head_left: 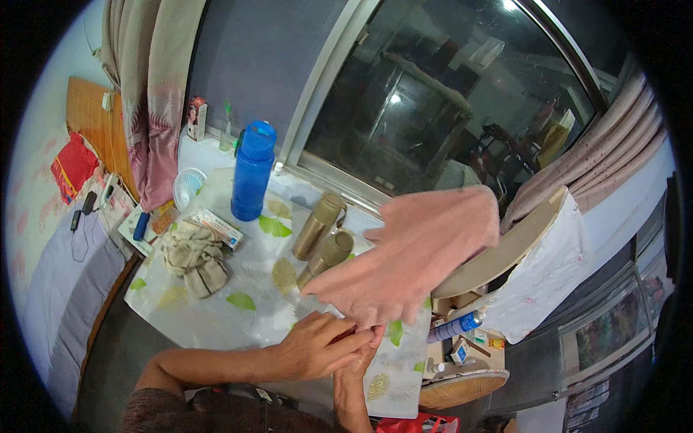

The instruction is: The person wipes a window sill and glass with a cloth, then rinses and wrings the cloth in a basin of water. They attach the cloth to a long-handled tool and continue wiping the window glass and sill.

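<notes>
A soft pink cloth is spread in the air above the table, its far end raised toward the window. My left hand is closed, its bent fingers at the cloth's near edge. Close beside it, my right hand also grips that edge; its fingers are partly hidden behind the left hand. The cloth hangs in front of two gold-brown flasks and partly covers the nearer one. Whether the cloth is a towel or a garment I cannot tell.
On the leaf-patterned table cover stand a tall blue bottle and a crumpled beige cloth. A small fan is at the back left. Shelves with a spray can stand on the right. A bed lies left.
</notes>
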Demonstrator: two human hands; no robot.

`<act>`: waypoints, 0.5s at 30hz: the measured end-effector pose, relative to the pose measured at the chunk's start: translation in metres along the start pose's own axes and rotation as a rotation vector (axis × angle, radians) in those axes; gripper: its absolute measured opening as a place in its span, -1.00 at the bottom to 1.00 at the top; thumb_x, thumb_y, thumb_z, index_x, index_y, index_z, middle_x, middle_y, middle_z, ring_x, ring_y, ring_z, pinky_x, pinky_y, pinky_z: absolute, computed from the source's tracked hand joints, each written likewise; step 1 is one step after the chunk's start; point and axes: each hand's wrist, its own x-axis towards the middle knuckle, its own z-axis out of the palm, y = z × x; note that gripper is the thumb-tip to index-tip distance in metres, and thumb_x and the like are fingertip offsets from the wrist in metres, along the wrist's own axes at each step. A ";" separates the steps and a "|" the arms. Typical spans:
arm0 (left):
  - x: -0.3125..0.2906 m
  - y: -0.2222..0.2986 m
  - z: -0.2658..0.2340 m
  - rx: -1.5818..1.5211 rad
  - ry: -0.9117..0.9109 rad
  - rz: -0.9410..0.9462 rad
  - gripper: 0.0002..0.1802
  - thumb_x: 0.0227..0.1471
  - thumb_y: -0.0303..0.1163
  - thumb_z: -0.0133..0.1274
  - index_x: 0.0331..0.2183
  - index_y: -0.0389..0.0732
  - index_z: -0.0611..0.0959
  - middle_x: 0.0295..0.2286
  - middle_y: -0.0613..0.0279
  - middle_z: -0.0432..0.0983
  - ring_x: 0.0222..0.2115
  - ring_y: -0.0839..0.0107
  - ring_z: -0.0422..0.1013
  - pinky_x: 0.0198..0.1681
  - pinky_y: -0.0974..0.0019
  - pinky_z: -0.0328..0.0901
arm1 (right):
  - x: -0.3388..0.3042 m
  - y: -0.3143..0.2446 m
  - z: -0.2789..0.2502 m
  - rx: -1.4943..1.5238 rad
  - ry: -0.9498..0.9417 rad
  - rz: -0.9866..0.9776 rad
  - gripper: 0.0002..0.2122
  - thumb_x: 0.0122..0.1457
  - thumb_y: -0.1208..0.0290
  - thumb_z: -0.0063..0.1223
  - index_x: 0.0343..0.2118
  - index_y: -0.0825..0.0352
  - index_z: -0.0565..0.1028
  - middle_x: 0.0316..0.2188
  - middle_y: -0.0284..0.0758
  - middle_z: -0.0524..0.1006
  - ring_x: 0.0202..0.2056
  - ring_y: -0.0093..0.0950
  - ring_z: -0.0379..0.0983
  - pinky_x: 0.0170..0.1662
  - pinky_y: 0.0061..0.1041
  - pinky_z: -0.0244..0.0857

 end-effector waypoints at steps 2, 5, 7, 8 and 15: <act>-0.036 -0.011 -0.012 0.022 -0.057 -0.063 -0.38 -0.18 -0.30 0.29 0.00 -0.08 0.54 -0.26 0.13 0.38 -0.29 0.19 0.36 -0.24 0.16 0.33 | -0.004 0.001 0.031 0.033 0.053 0.058 -0.54 0.12 0.58 0.09 0.08 0.24 0.24 -0.14 -0.27 0.44 -0.24 -0.42 0.46 -0.20 -0.43 0.42; -0.056 -0.018 -0.021 0.082 -0.046 -0.120 -0.37 -0.19 -0.36 0.28 0.02 -0.07 0.54 -0.26 0.11 0.38 -0.28 0.17 0.35 -0.23 0.16 0.31 | -0.005 0.008 0.054 0.036 0.019 0.044 -0.58 0.09 0.57 0.10 0.00 0.19 0.25 -0.20 -0.30 0.44 -0.25 -0.37 0.43 -0.18 -0.37 0.37; -0.052 -0.024 -0.025 0.107 0.007 -0.112 -0.37 -0.18 -0.38 0.27 0.02 -0.08 0.53 -0.26 0.08 0.37 -0.28 0.16 0.34 -0.21 0.15 0.29 | -0.004 0.006 0.067 0.031 0.020 0.026 -0.46 0.07 0.59 0.15 0.09 0.19 0.18 -0.21 -0.32 0.44 -0.31 -0.40 0.44 -0.24 -0.40 0.38; -0.051 -0.028 -0.029 0.118 0.026 -0.107 -0.37 -0.18 -0.39 0.27 0.02 -0.09 0.53 -0.26 0.07 0.37 -0.28 0.15 0.33 -0.21 0.14 0.29 | -0.003 0.007 0.074 0.034 -0.008 0.004 -0.45 0.05 0.60 0.17 0.09 0.19 0.19 -0.21 -0.32 0.44 -0.30 -0.39 0.43 -0.23 -0.39 0.38; -0.048 -0.051 -0.039 0.165 0.145 -0.140 -0.49 -0.10 -0.36 0.22 -0.03 -0.14 0.52 -0.29 0.12 0.35 -0.30 0.14 0.31 -0.21 0.10 0.22 | 0.002 0.020 0.089 -0.025 -0.120 -0.127 -0.31 -0.01 0.65 0.20 0.19 0.23 0.14 0.05 -0.29 0.36 -0.08 -0.37 0.40 -0.06 -0.31 0.39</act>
